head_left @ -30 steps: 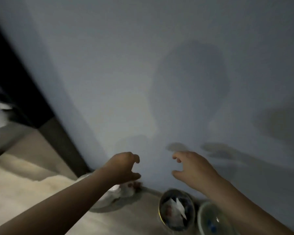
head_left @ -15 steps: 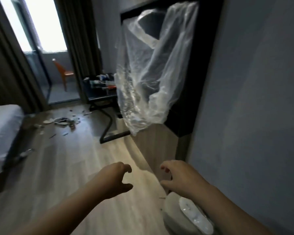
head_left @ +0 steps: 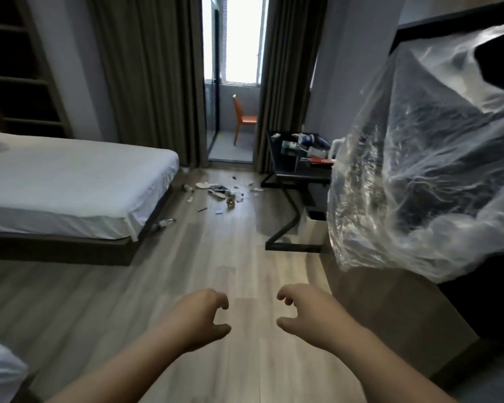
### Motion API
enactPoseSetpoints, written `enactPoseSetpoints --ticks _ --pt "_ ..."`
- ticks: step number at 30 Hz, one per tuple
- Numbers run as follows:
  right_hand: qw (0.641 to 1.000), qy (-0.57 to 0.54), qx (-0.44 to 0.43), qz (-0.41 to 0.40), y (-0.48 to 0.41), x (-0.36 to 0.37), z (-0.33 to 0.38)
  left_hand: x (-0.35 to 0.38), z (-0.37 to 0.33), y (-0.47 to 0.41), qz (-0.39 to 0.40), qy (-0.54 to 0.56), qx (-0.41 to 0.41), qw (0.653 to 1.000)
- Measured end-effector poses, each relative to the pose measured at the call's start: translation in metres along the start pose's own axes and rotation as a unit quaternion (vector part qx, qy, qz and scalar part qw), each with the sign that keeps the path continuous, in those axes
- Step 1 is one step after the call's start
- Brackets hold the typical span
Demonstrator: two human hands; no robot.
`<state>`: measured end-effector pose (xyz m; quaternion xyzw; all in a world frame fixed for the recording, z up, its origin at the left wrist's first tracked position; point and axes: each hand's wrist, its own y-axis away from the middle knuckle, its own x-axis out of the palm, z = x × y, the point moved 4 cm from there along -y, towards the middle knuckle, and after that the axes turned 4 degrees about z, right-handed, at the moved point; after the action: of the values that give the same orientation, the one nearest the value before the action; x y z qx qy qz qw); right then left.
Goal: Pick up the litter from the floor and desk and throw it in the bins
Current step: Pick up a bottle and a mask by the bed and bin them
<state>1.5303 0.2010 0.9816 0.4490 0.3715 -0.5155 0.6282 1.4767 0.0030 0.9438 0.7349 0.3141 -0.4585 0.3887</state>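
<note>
Litter lies scattered on the wood floor [head_left: 218, 194] far ahead, near the foot of the bed: paper scraps, wrappers and small cans. A clear plastic bottle [head_left: 163, 223] lies beside the bed's corner. More litter [head_left: 309, 146] covers the black desk [head_left: 291, 175] at the right. My left hand [head_left: 200, 318] and my right hand [head_left: 306, 312] are held out low in front of me, fingers curled and apart, nothing in either. No bin is in view.
A white bed [head_left: 70, 181] fills the left side. A big clear plastic sheet [head_left: 419, 175] hangs over dark furniture at the right. Grey curtains [head_left: 146, 77] frame a balcony door with an orange chair [head_left: 245, 117]. Open floor runs between bed and desk.
My view has swung left from the wall and the bins on the floor to the whole room. The bins have left the frame. Both hands keep the same empty, curled pose.
</note>
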Motion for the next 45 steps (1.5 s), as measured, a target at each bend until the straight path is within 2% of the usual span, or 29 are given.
enactPoseSetpoints --ticks 8,14,22,34,45 --pt "0.999 0.012 -0.053 -0.003 -0.160 -0.023 -0.004 -0.056 0.060 -0.120 -0.013 -0.016 -0.039 0.999" --pt "0.998 0.009 -0.067 -0.003 -0.277 -0.059 -0.010 -0.106 0.095 -0.211 -0.020 -0.019 -0.054 0.998" --pt "0.997 0.014 -0.069 0.032 -0.414 -0.068 -0.013 -0.142 0.164 -0.317 -0.015 0.010 -0.069 0.997" --pt "0.997 0.028 -0.026 0.065 -0.650 -0.089 0.009 -0.231 0.318 -0.508 0.006 0.021 -0.068 0.997" --pt "0.996 0.005 0.019 0.089 -0.830 -0.109 -0.014 -0.286 0.385 -0.679 0.024 0.018 -0.030 0.999"
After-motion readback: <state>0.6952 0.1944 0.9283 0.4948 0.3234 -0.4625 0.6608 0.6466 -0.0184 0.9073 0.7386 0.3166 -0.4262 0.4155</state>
